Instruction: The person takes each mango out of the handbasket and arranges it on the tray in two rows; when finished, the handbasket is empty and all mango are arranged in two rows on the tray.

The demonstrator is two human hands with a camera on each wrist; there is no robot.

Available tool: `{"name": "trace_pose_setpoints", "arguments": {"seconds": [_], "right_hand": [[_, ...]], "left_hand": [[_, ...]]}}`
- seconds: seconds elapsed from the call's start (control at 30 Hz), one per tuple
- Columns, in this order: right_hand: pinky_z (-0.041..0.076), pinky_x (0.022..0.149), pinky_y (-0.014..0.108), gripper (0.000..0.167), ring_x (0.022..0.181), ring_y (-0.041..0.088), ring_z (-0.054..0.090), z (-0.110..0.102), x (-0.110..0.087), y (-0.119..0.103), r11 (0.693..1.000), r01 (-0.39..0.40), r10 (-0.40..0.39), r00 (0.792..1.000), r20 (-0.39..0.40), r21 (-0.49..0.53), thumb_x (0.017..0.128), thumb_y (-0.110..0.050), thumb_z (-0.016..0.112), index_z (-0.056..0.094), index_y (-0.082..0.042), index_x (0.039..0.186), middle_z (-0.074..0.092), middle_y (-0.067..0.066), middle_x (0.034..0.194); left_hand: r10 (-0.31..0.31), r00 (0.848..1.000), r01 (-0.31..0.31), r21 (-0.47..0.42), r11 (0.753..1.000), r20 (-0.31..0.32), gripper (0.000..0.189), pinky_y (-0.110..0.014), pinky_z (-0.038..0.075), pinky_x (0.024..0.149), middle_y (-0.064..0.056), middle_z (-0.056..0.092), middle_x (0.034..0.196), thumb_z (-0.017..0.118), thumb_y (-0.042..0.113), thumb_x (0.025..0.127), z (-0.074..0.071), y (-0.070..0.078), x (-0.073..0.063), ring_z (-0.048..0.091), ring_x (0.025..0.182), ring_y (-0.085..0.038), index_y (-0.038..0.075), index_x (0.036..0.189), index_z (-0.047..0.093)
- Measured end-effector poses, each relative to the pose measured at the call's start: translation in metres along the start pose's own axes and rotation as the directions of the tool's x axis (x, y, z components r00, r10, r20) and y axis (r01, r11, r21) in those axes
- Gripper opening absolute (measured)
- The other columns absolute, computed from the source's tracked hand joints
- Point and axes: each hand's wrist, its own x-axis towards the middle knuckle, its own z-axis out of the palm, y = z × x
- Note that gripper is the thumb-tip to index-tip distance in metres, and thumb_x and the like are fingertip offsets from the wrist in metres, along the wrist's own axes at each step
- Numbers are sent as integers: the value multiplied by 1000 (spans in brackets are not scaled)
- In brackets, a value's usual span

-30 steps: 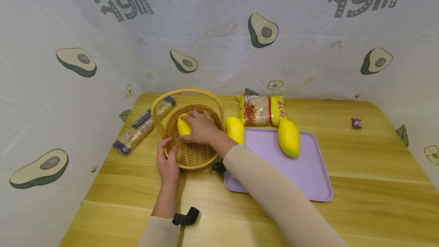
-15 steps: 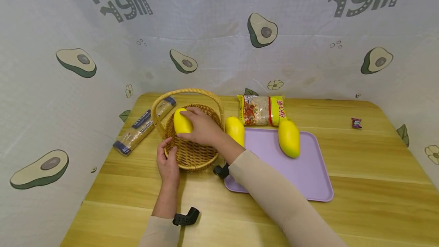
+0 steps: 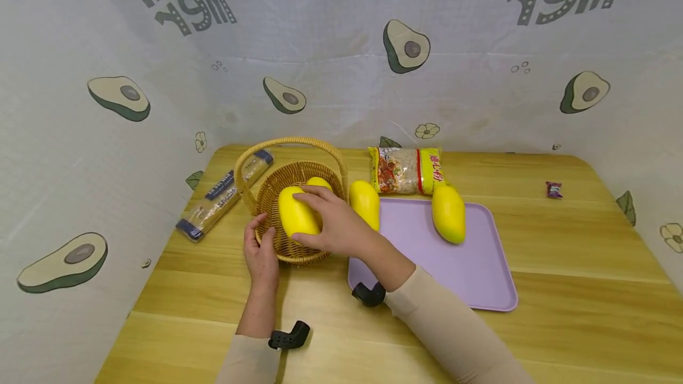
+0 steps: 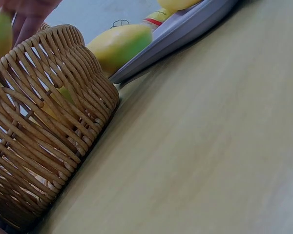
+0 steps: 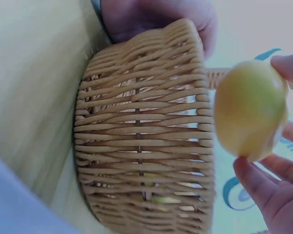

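The mango point(image 3: 296, 213) clamped in the right hand's grip point(image 3: 341, 225) shifts across the wicker basket point(image 5: 141, 117) the left hand point(image 3: 262, 258) holds, another mango point(image 3: 320, 182) inside, two mangoes point(image 3: 365, 203) point(image 3: 449, 214) left at the tray point(image 3: 453, 280).

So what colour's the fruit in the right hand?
The fruit is yellow with a greenish patch, clearest in the right wrist view.

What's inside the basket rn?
One mango by the far right wall, partly covered. The right hand holds a second mango above the basket; together they hide part of its floor in the head view, so anything beneath can't be seen.
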Motion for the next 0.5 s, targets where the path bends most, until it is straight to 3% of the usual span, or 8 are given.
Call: {"name": "trace_pose_setpoints", "arguments": {"seconds": [0.3,0.5], "right_hand": [[47,110,45,76,138,25,51,-11,-45,8,999,36,-36,999,27,-9,83,-44,82,54,-15,147,48,7,153],[51,104,48,77,134,27,54,-16,-79,15,1000,15,-14,997,-71,13,81,-39,85,54,-15,147,44,8,154]], "left_hand": [[0,1000,0,-14,1000,-5,34,-43,23,121,-11,52,148,53,2,97,0,-1,0,36,145,-21,-1,131,57],[-4,1000,4,-36,999,-1,34,-38,26,118,-11,52,148,53,1,97,0,-1,1,38,143,-20,-1,131,57]]}}
